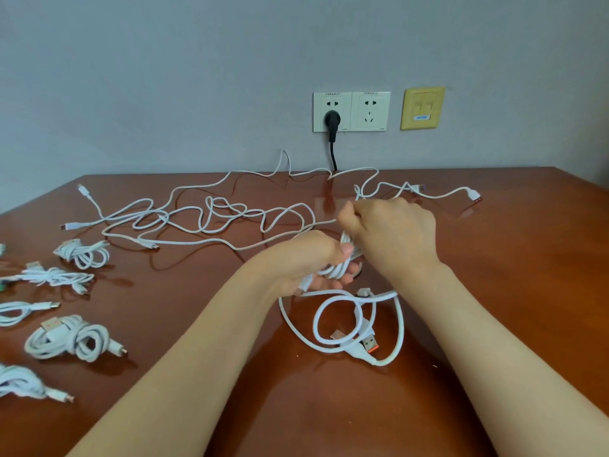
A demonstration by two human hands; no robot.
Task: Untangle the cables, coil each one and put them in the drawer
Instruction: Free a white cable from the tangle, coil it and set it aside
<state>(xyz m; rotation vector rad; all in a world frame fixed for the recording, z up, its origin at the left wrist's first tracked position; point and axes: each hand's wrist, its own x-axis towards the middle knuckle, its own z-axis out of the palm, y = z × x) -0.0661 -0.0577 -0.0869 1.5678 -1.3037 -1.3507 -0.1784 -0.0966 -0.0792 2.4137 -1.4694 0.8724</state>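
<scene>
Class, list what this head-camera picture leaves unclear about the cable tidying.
Drawer: nowhere in the head view.
Coil: head view, largely covered by the left hand and right hand.
Edge bundles: head view, cut off by the left frame edge.
Outlet labels: head view, too small to read.

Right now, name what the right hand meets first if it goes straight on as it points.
The right hand points left and away; it would likely meet the loose tangle of white cables first, though depth is unclear.

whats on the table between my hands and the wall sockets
Head view: a tangle of loose white cables lies on the table between the left hand, right hand and the wall sockets.
</scene>
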